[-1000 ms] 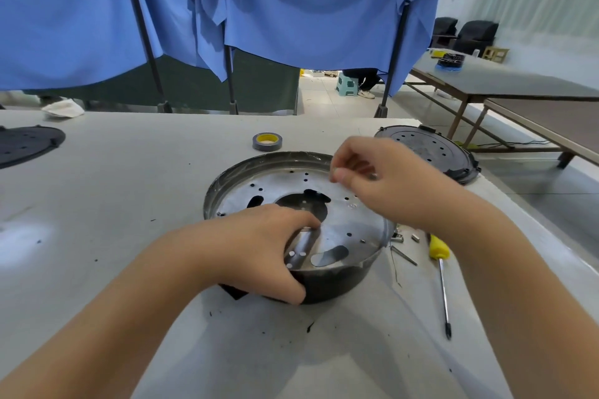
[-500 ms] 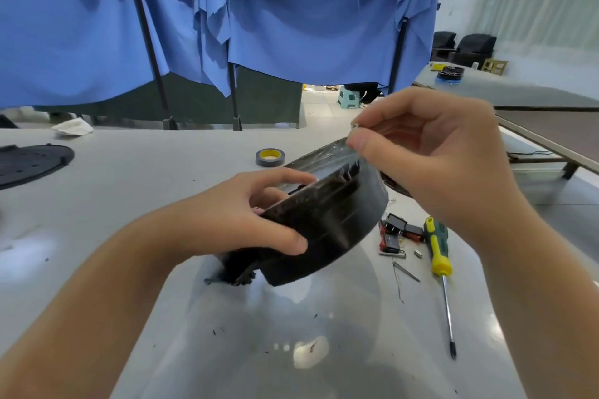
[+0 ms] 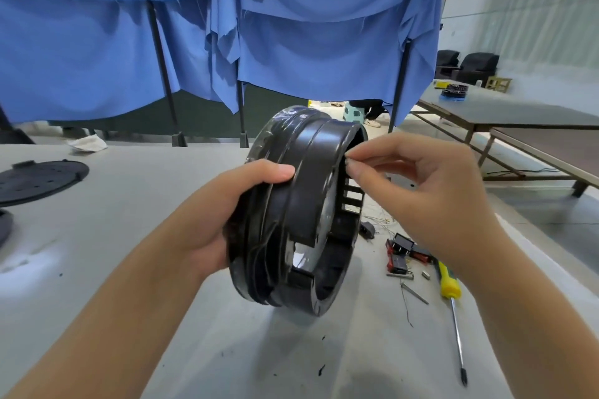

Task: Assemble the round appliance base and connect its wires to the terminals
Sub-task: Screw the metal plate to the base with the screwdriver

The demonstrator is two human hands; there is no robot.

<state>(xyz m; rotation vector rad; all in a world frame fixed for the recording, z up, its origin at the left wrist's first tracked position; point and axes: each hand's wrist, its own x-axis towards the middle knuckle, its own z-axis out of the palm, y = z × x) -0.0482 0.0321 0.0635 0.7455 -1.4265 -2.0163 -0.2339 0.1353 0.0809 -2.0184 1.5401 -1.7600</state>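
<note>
Blue cloth [image 3: 324, 41] hangs across the back of a workshop, behind a pale worktable [image 3: 136, 236] on which the job is laid out. The round appliance base [image 3: 301, 213] is the landmark: it is held up on edge above the table, its dark ribbed wall toward the camera and its open side turned right. The left hand [image 3: 227, 213] grips it from the left, thumb curled over the outer wall and the other fingers hidden behind. The right hand [image 3: 418, 191] sits just right of the base at its upper rim, thumb and forefinger pressed together in a pinch on something too small to make out, the remaining fingers loosely curled. Well left of the base lies a flat black cover plate [image 3: 42, 181]. Down to its right lie a yellow-handled screwdriver [image 3: 452, 304], then red-and-black terminal parts [image 3: 402, 252], then thin loose wires [image 3: 379, 220]. The step looks like seating a small fastener or wire end at the rim slots; it would go best with the left hand keeping the base steady and the pinch brought square to the slot before releasing.
</note>
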